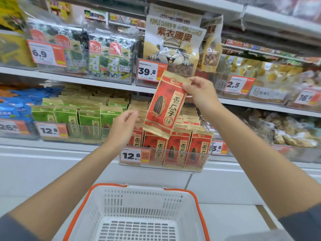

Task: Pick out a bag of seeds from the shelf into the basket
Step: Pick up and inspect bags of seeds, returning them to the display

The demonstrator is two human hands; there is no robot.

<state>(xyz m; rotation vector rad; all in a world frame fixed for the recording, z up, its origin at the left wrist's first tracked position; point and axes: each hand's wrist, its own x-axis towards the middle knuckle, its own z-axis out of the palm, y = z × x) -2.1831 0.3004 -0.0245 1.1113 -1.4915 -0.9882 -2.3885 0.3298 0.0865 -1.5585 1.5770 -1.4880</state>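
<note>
Right hand (199, 94) is pinching the top right corner of the red bag of seeds (165, 108), holding it tilted in the air in front of the shelf (69, 77), above the clear tray (199, 164) of matching red bags (175, 150). Left hand (123, 126) is hovering at the bag's lower left edge, fingers loosely curled and gripping nothing; can't tell if it is touching. White basket (142, 195) with orange rim is sitting near, below both arms, well apart from the bag. Green seed bags (90, 119) are standing left of the tray. A 12.8 price tag (131, 155) is hanging on the tray front. A cashew bag (172, 44) is standing on the shelf above.
</note>
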